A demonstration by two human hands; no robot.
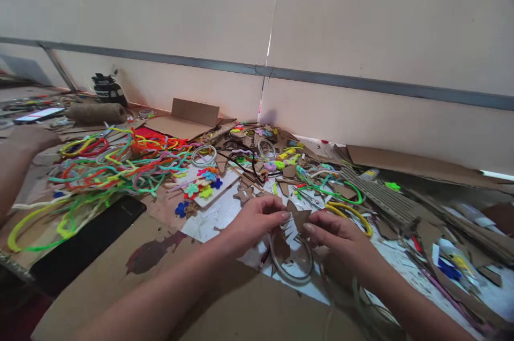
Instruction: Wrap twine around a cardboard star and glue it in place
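Observation:
A small brown cardboard star (297, 217) is pinched between my two hands, in the middle of the head view. My left hand (257, 220) grips its left edge with thumb and fingertips. From the other side, my right hand (341, 234) pinches the star's right point. Just under the star, a pale ring (293, 279) lies over white paper and a dark cardboard scrap; whether it is joined to the star I cannot tell. Another cardboard star (243, 192) rests beyond my left hand. Yellow looped pipe cleaners (353, 214) lie behind my right hand.
Tangled coloured pipe cleaners (120, 161) spread at left, with a person's arm (20, 153) beside them. Flower shapes (204, 180) sit mid-table. Corrugated cardboard strips (377, 196) and a glue bottle (458, 260) are at right. A white panel (180, 20) stands behind.

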